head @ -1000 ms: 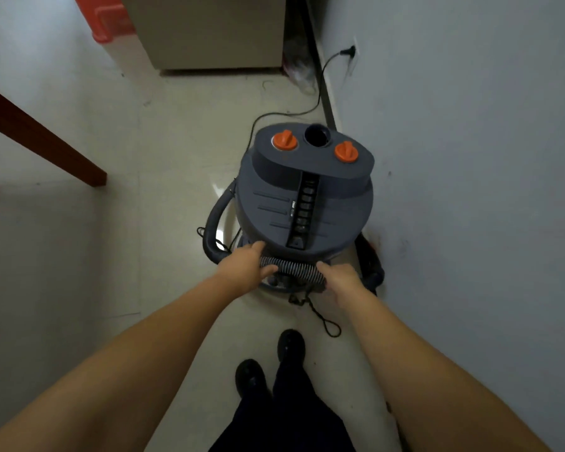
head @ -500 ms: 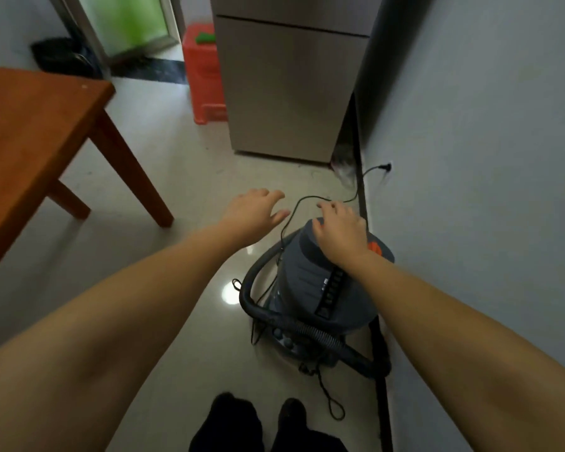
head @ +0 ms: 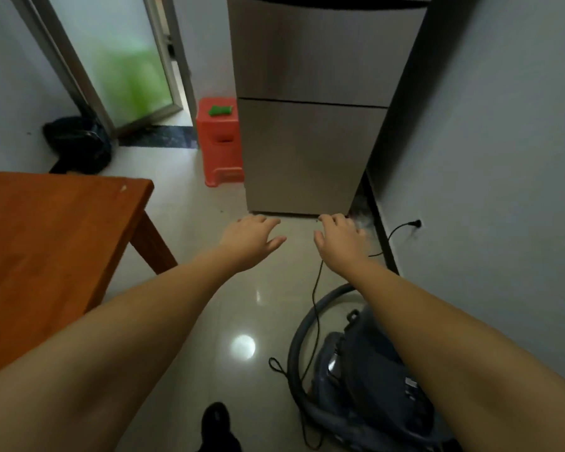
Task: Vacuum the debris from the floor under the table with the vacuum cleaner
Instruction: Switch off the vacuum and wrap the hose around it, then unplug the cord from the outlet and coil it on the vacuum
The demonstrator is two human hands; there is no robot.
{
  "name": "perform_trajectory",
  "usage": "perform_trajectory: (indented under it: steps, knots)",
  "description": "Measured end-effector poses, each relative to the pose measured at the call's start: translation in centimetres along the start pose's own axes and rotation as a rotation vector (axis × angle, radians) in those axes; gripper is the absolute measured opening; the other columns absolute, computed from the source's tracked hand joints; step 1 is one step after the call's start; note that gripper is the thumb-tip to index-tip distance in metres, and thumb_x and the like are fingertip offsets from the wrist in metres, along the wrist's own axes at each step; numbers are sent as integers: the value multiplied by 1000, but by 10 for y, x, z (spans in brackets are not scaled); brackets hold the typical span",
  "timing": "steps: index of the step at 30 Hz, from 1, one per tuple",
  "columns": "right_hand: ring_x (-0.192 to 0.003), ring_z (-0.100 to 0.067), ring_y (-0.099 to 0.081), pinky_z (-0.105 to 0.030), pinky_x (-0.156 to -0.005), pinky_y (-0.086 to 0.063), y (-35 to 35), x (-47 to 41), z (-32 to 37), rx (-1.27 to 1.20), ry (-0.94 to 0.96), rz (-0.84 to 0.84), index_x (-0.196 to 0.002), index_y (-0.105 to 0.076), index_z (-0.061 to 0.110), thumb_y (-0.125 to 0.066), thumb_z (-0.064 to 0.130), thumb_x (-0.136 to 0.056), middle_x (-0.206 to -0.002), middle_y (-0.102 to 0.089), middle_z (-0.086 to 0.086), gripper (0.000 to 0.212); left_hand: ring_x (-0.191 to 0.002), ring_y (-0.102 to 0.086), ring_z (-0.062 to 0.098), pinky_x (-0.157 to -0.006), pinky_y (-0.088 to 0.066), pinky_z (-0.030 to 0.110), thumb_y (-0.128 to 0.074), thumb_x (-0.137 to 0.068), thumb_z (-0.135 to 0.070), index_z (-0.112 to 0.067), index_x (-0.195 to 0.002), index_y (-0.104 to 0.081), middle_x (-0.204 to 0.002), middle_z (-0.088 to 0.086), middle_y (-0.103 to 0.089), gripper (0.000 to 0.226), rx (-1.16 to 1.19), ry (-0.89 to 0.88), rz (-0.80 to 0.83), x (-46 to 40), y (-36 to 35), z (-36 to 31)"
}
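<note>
1. The left hand [head: 252, 239] is held out in the air, palm down, fingers loosely spread and relaxed, holding nothing.
2. The right hand [head: 338, 241] is stretched out just beside it, fingers slightly bent and apart, also holding nothing; the two hands do not touch.
3. The vacuum cleaner [head: 369, 380] stands on the floor [head: 209, 321] below and behind the right hand, under the right forearm, close to the wall. Its grey hose [head: 302, 324] curves round its near-left side.
4. A thin black power cord [head: 315, 298] runs along the floor beneath the right hand and on to a plug in the wall socket [head: 416, 224], to the right of that hand.
5. The wooden counter [head: 46, 243] is to the left of the left hand, one leg slanting down to the floor near the left forearm.
6. Beyond both hands stands a steel-coloured fridge [head: 310, 125]; left of it is a red plastic stool [head: 221, 145] with a small green thing on top.
7. Farther left of the left hand lie a black bag [head: 79, 143] and a frosted glass door [head: 118, 60].
8. The frame is blurred; no brand, label or writing can be read on the vacuum cleaner or the fridge.
9. A dark shoe [head: 217, 425] shows at the bottom edge, below the left hand.
</note>
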State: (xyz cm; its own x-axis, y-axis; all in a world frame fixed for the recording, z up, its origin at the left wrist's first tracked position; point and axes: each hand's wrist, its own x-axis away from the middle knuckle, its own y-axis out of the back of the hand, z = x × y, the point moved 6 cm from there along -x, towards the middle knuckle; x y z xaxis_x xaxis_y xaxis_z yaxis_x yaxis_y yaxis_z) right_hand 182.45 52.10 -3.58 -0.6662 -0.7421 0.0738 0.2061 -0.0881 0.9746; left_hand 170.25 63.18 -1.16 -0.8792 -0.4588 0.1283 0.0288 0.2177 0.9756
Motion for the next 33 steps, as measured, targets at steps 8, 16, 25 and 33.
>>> perform_trajectory:
  steps: [8, 16, 25, 33]
  knots:
    - [-126, -27, -44, -44, -101, -34, -5, -80, 34, -82, -196, -3, -137, -42, 18, -33, 34, -101, -137, -47, -9, 41, -124, -46, 25, -101, -38, 38, -35, -97, -50, -22, -141, -38, -136, 7, -50, 52, -84, -178, 35, -97, 34, 54]
    - [-124, -30, -45, -45, -99, -35, -4, -189, -24, -93, -382, 6, -135, -42, 17, -31, 35, -101, -137, -47, -11, 40, -126, -45, 24, -102, -36, 38, -35, -97, -49, -21, -142, -35, -137, 6, -49, 53, -96, -398, 58, -233, 34, 32]
    - [-126, -31, -44, -44, -100, -33, 50, -319, -121, -112, -575, -56, -136, -42, 15, -32, 35, -102, -137, -47, -13, 41, -126, -44, 27, -101, -36, 39, -37, -96, -48, -19, -140, -38, -136, 8, -50, 52, -114, -588, 78, -423, 64, -25]
    - [-127, -31, -45, -44, -104, -35, 37, -371, -201, -182, -897, -83, -138, -41, 15, -31, 36, -102, -137, -48, -13, 43, -123, -46, 26, -98, -37, 37, -38, -96, -48, -20, -137, -41, -132, 7, -52, 50, -171, -894, 171, -543, 38, -85]
